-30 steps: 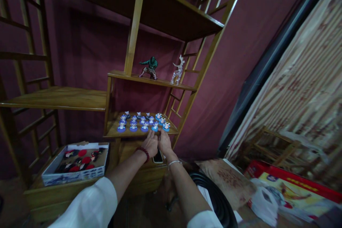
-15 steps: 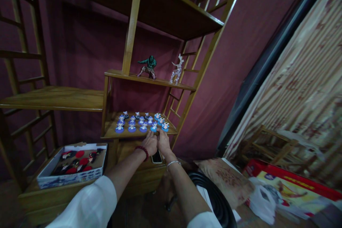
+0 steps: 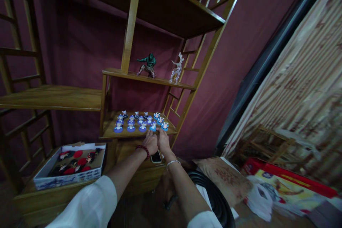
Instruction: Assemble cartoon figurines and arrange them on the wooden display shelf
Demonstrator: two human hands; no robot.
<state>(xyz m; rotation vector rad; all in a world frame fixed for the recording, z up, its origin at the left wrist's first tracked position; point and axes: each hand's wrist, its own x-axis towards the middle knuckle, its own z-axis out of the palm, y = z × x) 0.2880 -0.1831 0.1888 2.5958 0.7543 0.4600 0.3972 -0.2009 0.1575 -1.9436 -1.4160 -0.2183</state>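
Note:
My left hand (image 3: 151, 143) and my right hand (image 3: 162, 141) are side by side at the front edge of the lower shelf (image 3: 110, 131). Their fingers are curled, with the tips just below the front figurines; whether they grip anything is hidden. Closest to my left fingertips stands a small blue-based figurine (image 3: 153, 126). A black-and-white figurine on a blue base (image 3: 165, 126) is nearest my right fingertips. Several purple-based figurines (image 3: 130, 126) stand upright in rows to the left, with dark-based ones (image 3: 136, 114) behind. A phone (image 3: 156, 156) lies under my hands.
On the shelf above stand a green crouching statuette (image 3: 148, 65) and a clear deer statuette (image 3: 176, 68). An open box (image 3: 92, 174) of red and black figurines sits at left. Black coiled hose (image 3: 213, 192), a plastic bag (image 3: 259, 199) and a red carton (image 3: 291, 181) are at right.
The view has shifted slightly. Both hands stay at the shelf edge in nearly the same place, and the figurines keep their arrangement.

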